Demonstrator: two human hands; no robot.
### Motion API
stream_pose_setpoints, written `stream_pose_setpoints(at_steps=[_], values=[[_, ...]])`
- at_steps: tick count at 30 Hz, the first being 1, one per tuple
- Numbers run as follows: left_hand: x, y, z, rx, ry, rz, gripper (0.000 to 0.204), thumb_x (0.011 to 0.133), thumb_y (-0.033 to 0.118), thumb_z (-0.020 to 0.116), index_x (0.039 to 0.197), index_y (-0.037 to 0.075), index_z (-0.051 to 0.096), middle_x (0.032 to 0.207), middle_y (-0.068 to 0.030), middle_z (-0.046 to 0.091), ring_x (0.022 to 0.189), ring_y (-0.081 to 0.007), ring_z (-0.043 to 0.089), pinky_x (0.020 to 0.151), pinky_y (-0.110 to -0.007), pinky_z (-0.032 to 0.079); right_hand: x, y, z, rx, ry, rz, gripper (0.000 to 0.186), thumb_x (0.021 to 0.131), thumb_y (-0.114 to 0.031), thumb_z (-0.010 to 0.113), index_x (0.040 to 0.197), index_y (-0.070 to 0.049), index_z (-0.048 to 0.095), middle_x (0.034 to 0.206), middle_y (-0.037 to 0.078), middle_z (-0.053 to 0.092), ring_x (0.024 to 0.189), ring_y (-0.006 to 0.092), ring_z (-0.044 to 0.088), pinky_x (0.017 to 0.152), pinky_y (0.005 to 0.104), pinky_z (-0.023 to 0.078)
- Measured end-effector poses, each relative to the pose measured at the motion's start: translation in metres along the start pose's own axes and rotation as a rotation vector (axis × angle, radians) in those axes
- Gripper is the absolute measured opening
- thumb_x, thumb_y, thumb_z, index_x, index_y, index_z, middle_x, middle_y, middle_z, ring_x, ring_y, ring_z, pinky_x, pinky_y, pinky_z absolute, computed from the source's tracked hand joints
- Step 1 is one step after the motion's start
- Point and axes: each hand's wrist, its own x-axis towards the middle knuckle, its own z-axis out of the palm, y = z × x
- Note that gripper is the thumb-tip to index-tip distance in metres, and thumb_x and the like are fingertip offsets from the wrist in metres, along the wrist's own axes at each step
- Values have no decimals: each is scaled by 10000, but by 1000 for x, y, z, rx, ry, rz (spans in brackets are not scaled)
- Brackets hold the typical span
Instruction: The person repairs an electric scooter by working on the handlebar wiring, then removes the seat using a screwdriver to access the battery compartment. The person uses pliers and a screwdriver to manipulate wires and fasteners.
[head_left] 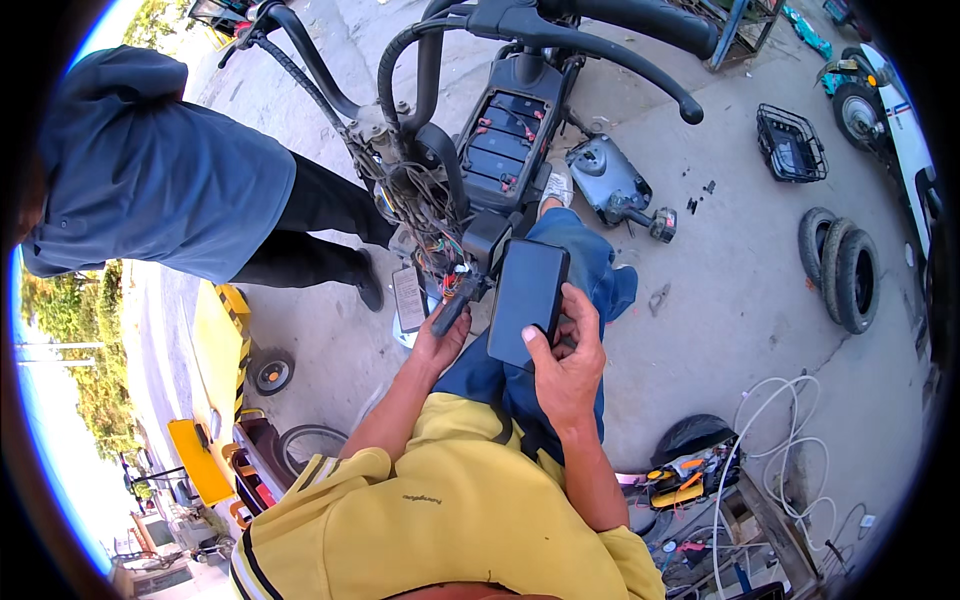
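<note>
My right hand [570, 375] holds a dark smartphone [528, 285], thumb on its lower screen and fingers behind its edge. The screen looks dark, with nothing legible. My left hand [438, 348] is closed around a small black elongated part [457, 305], beside the bundle of coloured wires [436, 250] at the front of an electric scooter. Its exact kind I cannot make out. The scooter's handlebar [590, 35] and bare steering column rise ahead, and several batteries [505, 145] sit in its uncovered frame. Next to my left hand is a pale printed panel [408, 298].
A person in a blue shirt [170, 170] stands close on the left. On the right lie a grey scooter part [610, 175], a black basket [790, 143] and several tyres [857, 280]. White hose [790, 440] and a tool box [690, 480] are at the lower right.
</note>
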Motion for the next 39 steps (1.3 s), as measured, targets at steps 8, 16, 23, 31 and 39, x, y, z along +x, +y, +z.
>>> stream_pose_setpoints(at_steps=[8, 16, 23, 31, 39], values=[[25, 9, 11, -158, -72, -143, 301, 1008, 65, 587, 1276, -70, 589, 1160, -197, 688, 1104, -288, 680, 992, -389, 585, 13, 30, -29, -495, 126, -312, 636, 884, -133, 763, 1454, -21, 504, 1306, 209, 538, 1019, 365, 596, 921, 462, 510], [17, 61, -78, 292, 37, -60, 438, 1075, 288, 546, 1454, 68, 558, 1469, -100, 600, 1347, -280, 563, 1202, -495, 410, -10, 149, -141, 95, 490, 92, 340, 972, -117, 721, 1285, -15, 638, 1133, 66, 650, 941, 137, 633, 819, 290, 527], [9, 92, -83, 320, 149, -36, 468, 1072, 283, 554, 1467, 33, 535, 1497, -126, 574, 1359, -293, 546, 1214, -500, 387, -130, 408, -349, -623, 1439, 471, 446, 923, -123, 720, 1329, 31, 619, 1199, 189, 645, 1076, 292, 647, 986, 390, 514], [4, 90, -79, 299, 260, 34, 491, 1067, 277, 563, 1475, 8, 520, 1517, -145, 554, 1372, -300, 530, 1225, -504, 366, -162, 436, -448, -990, 912, 1257, 540, 895, -319, 727, 1399, -138, 658, 1390, 221, 639, 1348, 382, 565, 1141, 482, 410], [-7, 89, -79, 253, 286, 60, 515, 1063, 272, 572, 1484, -17, 504, 1537, -165, 534, 1386, -308, 514, 1235, -508, 346, -188, 415, -482, -741, 1211, 1142, 326, 891, -132, 654, 1187, 1, 625, 1283, 276, 677, 1205, 429, 664, 1009, 452, 536]])
